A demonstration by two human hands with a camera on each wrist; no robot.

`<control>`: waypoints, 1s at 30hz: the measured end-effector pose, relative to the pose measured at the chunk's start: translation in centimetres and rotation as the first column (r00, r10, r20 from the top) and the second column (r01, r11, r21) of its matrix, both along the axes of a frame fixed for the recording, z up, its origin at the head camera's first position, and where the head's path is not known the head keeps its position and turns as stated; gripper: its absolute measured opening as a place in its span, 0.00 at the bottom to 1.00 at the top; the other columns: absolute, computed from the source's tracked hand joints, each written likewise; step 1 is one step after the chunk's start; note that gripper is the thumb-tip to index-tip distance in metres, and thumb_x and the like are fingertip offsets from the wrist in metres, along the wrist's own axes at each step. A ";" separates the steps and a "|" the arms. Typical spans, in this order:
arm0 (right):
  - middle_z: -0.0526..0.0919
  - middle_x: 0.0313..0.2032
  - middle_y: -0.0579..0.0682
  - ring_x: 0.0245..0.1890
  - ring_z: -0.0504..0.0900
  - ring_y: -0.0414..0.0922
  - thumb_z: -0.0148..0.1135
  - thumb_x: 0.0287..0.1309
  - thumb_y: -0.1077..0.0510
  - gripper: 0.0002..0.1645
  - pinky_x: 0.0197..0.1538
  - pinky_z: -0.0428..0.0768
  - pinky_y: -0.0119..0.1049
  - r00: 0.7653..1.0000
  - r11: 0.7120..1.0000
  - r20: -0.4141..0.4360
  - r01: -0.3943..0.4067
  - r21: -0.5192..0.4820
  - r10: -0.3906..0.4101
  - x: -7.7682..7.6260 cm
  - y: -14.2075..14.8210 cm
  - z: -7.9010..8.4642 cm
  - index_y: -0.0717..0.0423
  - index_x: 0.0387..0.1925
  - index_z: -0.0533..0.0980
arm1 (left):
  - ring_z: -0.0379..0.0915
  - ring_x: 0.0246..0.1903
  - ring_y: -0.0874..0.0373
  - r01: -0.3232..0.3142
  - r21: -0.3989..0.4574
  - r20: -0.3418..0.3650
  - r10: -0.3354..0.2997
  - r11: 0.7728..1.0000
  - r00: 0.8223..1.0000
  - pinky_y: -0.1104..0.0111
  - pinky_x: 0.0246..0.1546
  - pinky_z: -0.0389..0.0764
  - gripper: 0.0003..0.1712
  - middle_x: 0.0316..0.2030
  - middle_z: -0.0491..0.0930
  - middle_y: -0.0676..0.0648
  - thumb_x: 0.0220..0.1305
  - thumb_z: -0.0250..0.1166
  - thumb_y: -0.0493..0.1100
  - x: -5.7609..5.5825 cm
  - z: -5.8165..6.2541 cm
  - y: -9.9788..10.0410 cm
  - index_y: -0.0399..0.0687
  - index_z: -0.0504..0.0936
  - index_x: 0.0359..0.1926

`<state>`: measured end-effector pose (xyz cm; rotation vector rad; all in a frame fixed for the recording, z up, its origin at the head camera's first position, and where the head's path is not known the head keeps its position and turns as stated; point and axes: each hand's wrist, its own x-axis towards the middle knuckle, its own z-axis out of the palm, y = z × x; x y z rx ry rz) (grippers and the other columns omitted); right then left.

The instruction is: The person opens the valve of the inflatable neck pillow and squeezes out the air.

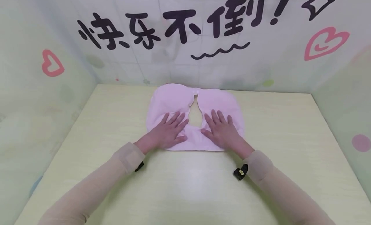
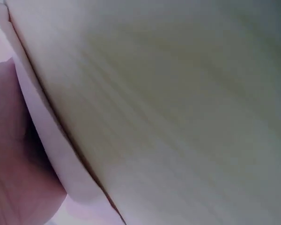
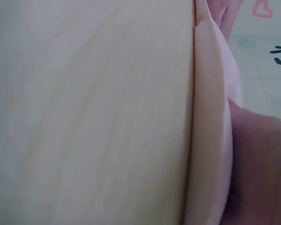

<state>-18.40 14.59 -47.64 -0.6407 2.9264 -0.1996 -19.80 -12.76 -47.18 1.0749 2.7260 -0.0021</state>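
A pink cloth bib [image 1: 171, 97] lies spread flat on the table, with a long neck opening in its middle and small pale snaps [image 1: 196, 92] where its two ends meet at the far side. On its left half rests my left hand [image 1: 168, 133], palm down, fingers straight and spread. My right hand [image 1: 223, 131] lies the same way on the right half, its thumb pointing inward below the opening. Both wrist views catch the bib's near edge, with the left hand [image 2: 14, 154] and the right hand [image 3: 260, 154] over it.
The pale wood-grain table [image 1: 185, 186] extends toward me and to both sides. Behind it stands a printed back wall [image 1: 174, 67] with dark lettering, close to the bib's far edge. Side walls [image 1: 26, 105] with hearts and dots flank the table.
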 end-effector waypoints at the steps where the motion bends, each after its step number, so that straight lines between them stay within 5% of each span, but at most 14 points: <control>1: 0.41 0.80 0.62 0.79 0.39 0.62 0.38 0.76 0.31 0.47 0.73 0.42 0.70 1.000 1.000 0.004 0.005 -0.007 -0.005 0.2 0.0 0.3 0.54 0.82 0.46 | 0.22 0.79 0.46 -0.005 0.009 0.003 0.005 1.000 1.000 0.44 0.75 0.29 0.45 0.81 0.33 0.42 0.79 0.39 0.68 0.2 0.1 0.1 0.48 0.43 0.83; 5: 0.41 0.81 0.61 0.80 0.38 0.60 0.42 0.76 0.31 0.49 0.74 0.42 0.69 0.999 0.999 -0.050 -0.014 -0.031 0.013 1.9 0.1 1.6 0.55 0.82 0.46 | 0.20 0.79 0.47 0.010 0.046 -0.018 -0.009 0.999 1.000 0.46 0.75 0.29 0.47 0.81 0.33 0.43 0.78 0.39 0.69 1.9 1.1 0.2 0.46 0.42 0.82; 13: 0.46 0.80 0.60 0.80 0.42 0.60 0.47 0.73 0.31 0.49 0.74 0.44 0.68 0.972 0.981 -0.144 -0.192 -0.031 0.186 6.7 0.4 1.9 0.55 0.81 0.52 | 0.27 0.80 0.47 0.171 0.038 -0.032 -0.170 0.984 0.985 0.46 0.76 0.35 0.48 0.82 0.39 0.44 0.77 0.46 0.69 6.4 2.3 -0.1 0.44 0.47 0.82; 19: 0.44 0.81 0.58 0.80 0.41 0.59 0.45 0.74 0.31 0.47 0.74 0.42 0.68 0.965 0.966 -0.078 -0.254 -0.049 0.250 8.0 0.2 0.6 0.53 0.81 0.51 | 0.30 0.80 0.48 0.183 0.021 0.005 -0.183 0.983 0.983 0.46 0.76 0.40 0.47 0.82 0.38 0.45 0.77 0.44 0.69 6.6 1.7 0.4 0.47 0.46 0.82; 30: 0.44 0.80 0.58 0.80 0.40 0.60 0.44 0.75 0.31 0.46 0.74 0.41 0.68 0.968 0.968 0.009 -0.251 -0.022 0.251 7.5 0.4 -0.3 0.51 0.82 0.52 | 0.26 0.79 0.43 0.147 -0.082 0.084 -0.140 0.986 0.987 0.37 0.74 0.38 0.53 0.82 0.35 0.44 0.72 0.45 0.75 6.8 0.9 1.7 0.49 0.44 0.83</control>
